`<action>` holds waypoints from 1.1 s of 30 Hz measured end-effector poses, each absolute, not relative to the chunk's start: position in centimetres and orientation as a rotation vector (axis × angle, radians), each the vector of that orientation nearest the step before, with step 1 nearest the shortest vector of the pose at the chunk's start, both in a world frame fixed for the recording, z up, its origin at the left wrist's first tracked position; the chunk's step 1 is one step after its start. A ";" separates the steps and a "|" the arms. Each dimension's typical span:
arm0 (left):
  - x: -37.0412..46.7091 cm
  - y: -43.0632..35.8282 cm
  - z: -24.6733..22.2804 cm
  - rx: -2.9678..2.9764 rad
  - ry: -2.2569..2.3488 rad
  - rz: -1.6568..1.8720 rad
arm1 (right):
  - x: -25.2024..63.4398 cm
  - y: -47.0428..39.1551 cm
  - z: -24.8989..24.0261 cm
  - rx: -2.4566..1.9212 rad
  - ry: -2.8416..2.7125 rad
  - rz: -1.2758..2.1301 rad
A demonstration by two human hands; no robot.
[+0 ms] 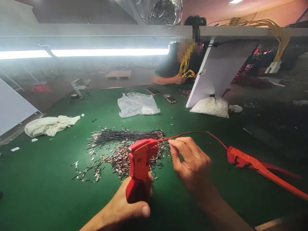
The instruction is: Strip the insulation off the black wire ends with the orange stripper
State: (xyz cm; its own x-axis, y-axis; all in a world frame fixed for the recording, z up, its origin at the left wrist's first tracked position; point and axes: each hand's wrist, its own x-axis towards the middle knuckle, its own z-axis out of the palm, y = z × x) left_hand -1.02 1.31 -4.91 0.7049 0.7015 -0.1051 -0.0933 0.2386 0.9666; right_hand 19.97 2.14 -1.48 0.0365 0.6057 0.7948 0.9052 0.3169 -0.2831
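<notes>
Item: red wire stripper (pixel 139 163), held upright in the left hand (pixel 125 208), whose grip is wrapped around the handles near the bottom of the frame.

Item: red wire (pixel 192 133), pinched between thumb and forefinger of the right hand (pixel 192 163), a narrow grip just beside the tool's head. The wire's end sits at the stripper's nose; the rest arcs right, above the green worktop (pixel 48 192).

Item: black wire bundle (pixel 125 136), lying on the worktop behind the tool, amid a heap of stripped offcuts (pixel 115 160).

Item: second red hand tool (pixel 260 166), lying to the right, apart from both hands.

Handling note: the feed seems best done with the wire straight and level into the head, fingers kept close to it, and the squeeze applied only once the end is seated.

Surroundings: white cloth (pixel 48 125), clear plastic bag (pixel 137 104), two phones (pixel 161 94), a co-worker's hand (pixel 179 79) across the worktop.
</notes>
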 end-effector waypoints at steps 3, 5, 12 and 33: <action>-1.0 1.3 -5.0 1.176 0.599 0.607 | 20.2 2.0 -1.3 -1.362 -1.667 -0.506; -1.0 1.2 -5.0 1.158 0.598 0.615 | 20.4 2.0 -1.3 -1.328 -1.660 -0.540; -1.0 1.2 -5.3 1.154 0.561 0.567 | 20.2 2.0 -1.6 -1.251 -1.560 -0.382; -1.2 1.3 -5.9 1.049 0.489 0.575 | 18.7 2.3 -2.0 -1.171 -1.067 0.706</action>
State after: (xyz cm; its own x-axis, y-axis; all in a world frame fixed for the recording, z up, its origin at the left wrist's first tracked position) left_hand -1.21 1.34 -5.94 0.7524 0.6507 -0.1022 -0.2050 0.3788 0.9025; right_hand 18.68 2.29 -2.00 0.3675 0.8844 0.2875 0.0815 0.2774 -0.9573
